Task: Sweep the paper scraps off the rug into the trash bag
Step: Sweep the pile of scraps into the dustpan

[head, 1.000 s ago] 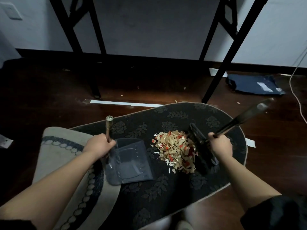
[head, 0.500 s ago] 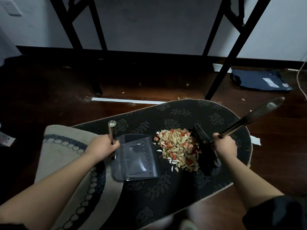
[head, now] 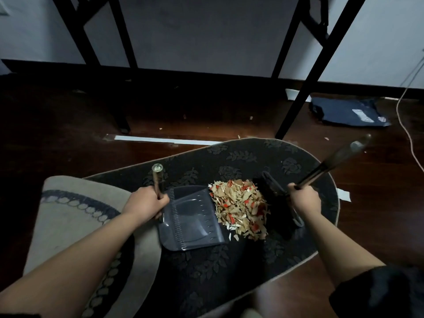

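Note:
A heap of tan, white and red paper scraps (head: pixel 239 208) lies in the middle of a dark oval rug (head: pixel 241 157) with a leaf pattern. My left hand (head: pixel 146 204) grips the upright handle of a grey dustpan (head: pixel 190 220), whose open lip touches the left edge of the heap. My right hand (head: pixel 304 199) grips the long handle of a black broom (head: pixel 278 203); its head stands on the rug against the right side of the heap. A dark blue bag (head: pixel 348 112) lies flat on the floor at the far right.
A beige rug (head: pixel 68 216) with a dark ring overlaps the oval rug at the left. Black table legs (head: pixel 298 92) stand on the dark wooden floor behind. A white cable (head: pixel 408 134) runs along the right; white strips and stray scraps lie on the floor.
The dustpan has slid right across the rug until its lip meets the heap. The broom head has stayed against the heap's right side.

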Demonstrator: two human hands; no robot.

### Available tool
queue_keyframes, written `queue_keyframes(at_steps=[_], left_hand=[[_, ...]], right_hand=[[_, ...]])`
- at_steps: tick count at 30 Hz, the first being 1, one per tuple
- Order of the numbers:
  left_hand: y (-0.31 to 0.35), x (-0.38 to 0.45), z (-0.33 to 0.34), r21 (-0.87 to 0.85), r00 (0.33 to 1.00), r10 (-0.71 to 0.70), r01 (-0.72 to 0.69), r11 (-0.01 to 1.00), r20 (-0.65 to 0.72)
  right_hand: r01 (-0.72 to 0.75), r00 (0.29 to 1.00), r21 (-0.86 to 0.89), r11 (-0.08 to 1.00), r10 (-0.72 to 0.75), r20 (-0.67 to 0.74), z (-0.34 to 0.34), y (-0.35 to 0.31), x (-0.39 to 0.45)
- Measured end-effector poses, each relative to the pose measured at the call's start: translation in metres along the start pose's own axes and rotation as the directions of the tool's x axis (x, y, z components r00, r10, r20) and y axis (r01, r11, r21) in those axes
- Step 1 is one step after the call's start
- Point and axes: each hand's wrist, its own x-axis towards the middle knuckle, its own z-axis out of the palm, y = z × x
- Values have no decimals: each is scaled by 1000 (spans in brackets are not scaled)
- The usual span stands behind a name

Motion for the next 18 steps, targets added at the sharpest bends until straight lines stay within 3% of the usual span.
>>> queue_keyframes(at_steps=[9, 18], left_hand=[[7, 1, 3, -13, 1000, -9, 9, 1000, -11], [3, 2, 5, -57, 999, -40, 39, 998, -15]], right_hand=[[-41, 999, -12, 999, 41, -10, 22, -13, 18], [45, 985, 25, 999, -48, 169, 49, -9, 17]])
